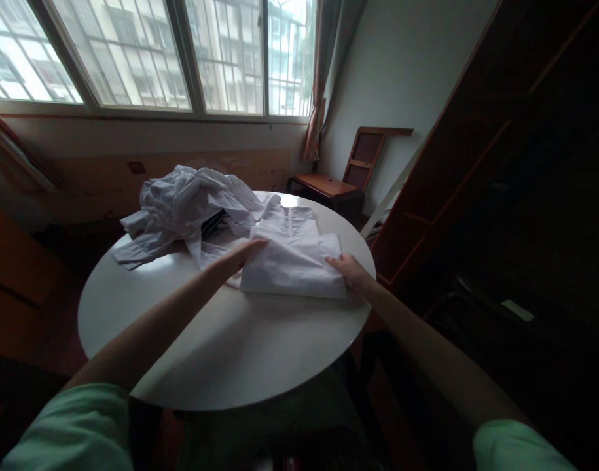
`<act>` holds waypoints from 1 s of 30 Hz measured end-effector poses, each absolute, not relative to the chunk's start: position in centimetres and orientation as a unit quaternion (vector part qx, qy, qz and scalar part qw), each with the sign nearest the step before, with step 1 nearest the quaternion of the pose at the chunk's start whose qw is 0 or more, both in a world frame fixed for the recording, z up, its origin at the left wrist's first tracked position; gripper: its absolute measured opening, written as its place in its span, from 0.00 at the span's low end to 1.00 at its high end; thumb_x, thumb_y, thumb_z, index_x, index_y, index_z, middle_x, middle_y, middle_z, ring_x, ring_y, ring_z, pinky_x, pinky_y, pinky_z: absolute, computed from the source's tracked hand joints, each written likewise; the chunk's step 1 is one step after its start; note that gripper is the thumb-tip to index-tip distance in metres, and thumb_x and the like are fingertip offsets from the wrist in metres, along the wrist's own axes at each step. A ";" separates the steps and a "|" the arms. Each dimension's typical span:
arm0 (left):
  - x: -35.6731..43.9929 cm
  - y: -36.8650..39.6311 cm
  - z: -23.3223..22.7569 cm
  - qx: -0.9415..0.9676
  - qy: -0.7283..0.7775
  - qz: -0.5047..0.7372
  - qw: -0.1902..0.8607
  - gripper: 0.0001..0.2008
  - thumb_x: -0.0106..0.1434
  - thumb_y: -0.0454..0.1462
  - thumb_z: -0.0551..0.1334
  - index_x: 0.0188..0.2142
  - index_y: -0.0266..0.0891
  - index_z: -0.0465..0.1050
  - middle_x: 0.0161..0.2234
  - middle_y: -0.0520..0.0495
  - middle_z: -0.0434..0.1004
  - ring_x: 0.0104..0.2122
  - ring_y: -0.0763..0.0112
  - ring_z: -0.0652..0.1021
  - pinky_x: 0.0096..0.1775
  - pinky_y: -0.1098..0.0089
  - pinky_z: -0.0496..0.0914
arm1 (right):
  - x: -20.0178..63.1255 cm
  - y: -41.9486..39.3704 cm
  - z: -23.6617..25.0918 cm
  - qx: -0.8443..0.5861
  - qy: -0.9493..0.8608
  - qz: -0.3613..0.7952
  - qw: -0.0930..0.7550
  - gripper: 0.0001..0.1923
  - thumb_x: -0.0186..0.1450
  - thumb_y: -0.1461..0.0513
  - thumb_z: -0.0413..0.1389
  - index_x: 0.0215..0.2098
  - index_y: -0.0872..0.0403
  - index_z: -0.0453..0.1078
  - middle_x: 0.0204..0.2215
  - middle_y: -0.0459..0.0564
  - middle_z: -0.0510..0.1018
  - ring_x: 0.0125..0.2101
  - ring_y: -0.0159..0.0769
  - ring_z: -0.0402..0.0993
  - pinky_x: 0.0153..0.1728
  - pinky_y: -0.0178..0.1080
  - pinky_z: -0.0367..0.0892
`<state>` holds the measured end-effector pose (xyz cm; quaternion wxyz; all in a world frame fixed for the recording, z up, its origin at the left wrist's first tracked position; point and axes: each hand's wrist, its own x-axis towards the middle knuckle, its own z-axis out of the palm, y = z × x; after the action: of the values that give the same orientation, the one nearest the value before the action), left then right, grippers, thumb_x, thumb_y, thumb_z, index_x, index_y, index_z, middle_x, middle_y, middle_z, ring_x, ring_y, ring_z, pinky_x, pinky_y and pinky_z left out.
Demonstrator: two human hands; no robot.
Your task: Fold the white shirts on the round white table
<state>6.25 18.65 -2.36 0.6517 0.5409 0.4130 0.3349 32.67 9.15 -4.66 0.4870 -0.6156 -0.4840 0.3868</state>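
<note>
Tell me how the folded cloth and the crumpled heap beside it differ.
The folded cloth lies low and fairly flat; the crumpled heap is bunched and rises higher. The folded cloth has mostly straight edges, while the heap's outline is ragged. The left hand and right hand grip the folded cloth; neither grips the heap. Both are pale fabric on the round table.
</note>
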 end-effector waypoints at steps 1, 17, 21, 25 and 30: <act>6.5 19.0 -2.3 0.542 0.391 0.357 0.653 0.21 0.49 0.42 0.64 0.40 0.31 0.71 0.27 0.44 0.76 0.23 0.68 0.74 0.28 0.69 0.69 | 32.4 9.3 -4.4 -0.601 -0.473 0.391 0.511 0.16 0.54 0.56 0.57 0.36 0.58 0.70 0.27 0.50 0.77 0.26 0.35 0.71 0.26 0.35 0.66; 8.1 23.6 -4.7 0.545 0.548 0.446 0.452 0.23 0.47 0.30 0.63 0.45 0.29 0.67 0.37 0.41 0.75 0.34 0.67 0.75 0.37 0.71 0.68 | 34.8 17.1 -5.7 -0.668 -0.453 0.271 0.525 0.17 0.49 0.67 0.56 0.39 0.57 0.64 0.36 0.52 0.75 0.34 0.35 0.72 0.38 0.38 0.68; 8.0 24.1 -5.8 0.596 0.576 0.451 0.332 0.26 0.50 0.28 0.62 0.51 0.32 0.63 0.43 0.40 0.73 0.40 0.64 0.75 0.42 0.68 0.68 | 34.9 17.6 -7.0 -0.695 -0.503 0.164 0.487 0.21 0.51 0.65 0.57 0.44 0.56 0.62 0.39 0.55 0.74 0.37 0.40 0.72 0.40 0.43 0.68; 7.1 23.8 -5.8 0.696 0.559 0.408 0.194 0.26 0.50 0.31 0.63 0.51 0.33 0.63 0.46 0.37 0.70 0.46 0.59 0.73 0.48 0.62 0.66 | 34.6 16.6 -6.5 -0.693 -0.577 -0.005 0.432 0.27 0.50 0.68 0.59 0.49 0.58 0.62 0.47 0.62 0.69 0.47 0.48 0.68 0.48 0.49 0.65; 3.9 19.4 -4.8 0.810 0.397 0.362 0.235 0.25 0.61 0.44 0.55 0.56 0.38 0.59 0.55 0.37 0.65 0.52 0.59 0.69 0.50 0.59 0.66 | 33.6 12.1 -5.4 -0.590 -0.738 -0.048 0.324 0.15 0.58 0.67 0.53 0.45 0.55 0.68 0.51 0.58 0.68 0.52 0.46 0.64 0.53 0.50 0.61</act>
<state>3.90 19.44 -4.82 0.2353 0.8097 0.3973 0.3623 33.57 12.06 -5.40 0.3242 -0.5904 -0.7375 -0.0482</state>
